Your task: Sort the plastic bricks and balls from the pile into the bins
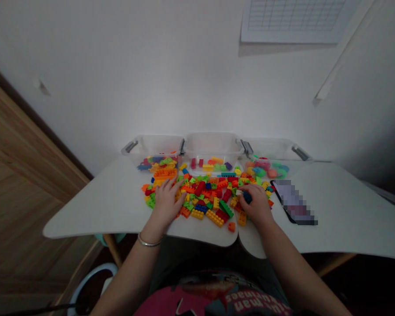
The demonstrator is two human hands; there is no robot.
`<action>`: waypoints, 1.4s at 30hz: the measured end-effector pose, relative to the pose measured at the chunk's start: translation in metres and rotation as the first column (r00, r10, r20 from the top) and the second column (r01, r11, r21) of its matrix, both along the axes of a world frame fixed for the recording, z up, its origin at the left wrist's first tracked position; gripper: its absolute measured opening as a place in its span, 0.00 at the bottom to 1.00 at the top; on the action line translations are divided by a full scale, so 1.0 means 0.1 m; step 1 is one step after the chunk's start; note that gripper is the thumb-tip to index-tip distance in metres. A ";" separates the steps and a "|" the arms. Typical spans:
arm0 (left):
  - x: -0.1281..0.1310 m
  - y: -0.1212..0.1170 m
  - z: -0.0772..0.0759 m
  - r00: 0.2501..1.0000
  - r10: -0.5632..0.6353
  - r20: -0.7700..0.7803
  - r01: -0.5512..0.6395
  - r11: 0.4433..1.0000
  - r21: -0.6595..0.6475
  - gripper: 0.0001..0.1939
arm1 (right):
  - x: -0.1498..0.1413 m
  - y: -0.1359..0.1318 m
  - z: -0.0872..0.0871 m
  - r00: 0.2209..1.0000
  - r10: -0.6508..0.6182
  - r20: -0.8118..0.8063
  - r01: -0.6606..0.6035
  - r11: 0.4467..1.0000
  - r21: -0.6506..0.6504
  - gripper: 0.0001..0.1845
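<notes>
A loose heap of colourful plastic building bricks (207, 197) covers the middle of the white table. My left hand (166, 202) lies at the heap's left side, fingers spread, its fingertips touching bricks and holding nothing. On the right side of the heap, my right hand (255, 204) has its fingers curled around a dark blue brick (247, 197), which is partly hidden. An orange brick (231, 226) lies apart near the table's front edge, between my hands.
Along the back stand several clear plastic bins with grey clips; the middle bin (212, 147) holds bricks. A phone (292, 202) with a blurred screen lies right of my right hand. The white table (95, 210) has curved front edges. A wooden panel (26, 175) stands at left.
</notes>
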State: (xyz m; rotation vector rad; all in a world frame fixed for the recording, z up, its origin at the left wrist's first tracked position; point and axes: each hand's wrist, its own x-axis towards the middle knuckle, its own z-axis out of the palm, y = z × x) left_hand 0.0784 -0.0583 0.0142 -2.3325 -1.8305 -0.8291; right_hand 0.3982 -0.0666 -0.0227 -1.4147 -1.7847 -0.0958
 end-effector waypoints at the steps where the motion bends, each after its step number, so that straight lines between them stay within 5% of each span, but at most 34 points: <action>1: 0.06 -0.04 -0.01 0.999 -0.005 -0.032 0.004 1.000 -0.030 0.23 | 0.00 0.00 0.00 1.000 0.000 0.000 0.000 1.000 0.005 0.10; 8: 0.27 -0.15 0.08 0.982 0.016 -0.186 -0.038 0.992 -0.119 0.25 | 0.01 0.01 -0.01 1.000 0.006 0.011 -0.006 1.000 0.002 0.10; 21: 0.38 -0.12 0.12 0.973 -0.075 -0.216 0.070 0.997 -0.032 0.24 | 0.00 0.00 0.00 1.000 -0.006 -0.001 0.006 1.000 -0.001 0.11; 27: 0.66 -0.20 -0.01 0.921 -0.291 -0.259 0.280 0.957 -0.081 0.31 | -0.01 -0.01 0.01 1.000 -0.009 0.002 0.009 1.000 0.015 0.10; 42: 0.77 -0.16 -0.12 0.939 -0.250 -0.237 0.244 0.968 -0.052 0.28 | 0.01 0.02 -0.01 1.000 -0.024 0.003 0.023 0.999 0.029 0.11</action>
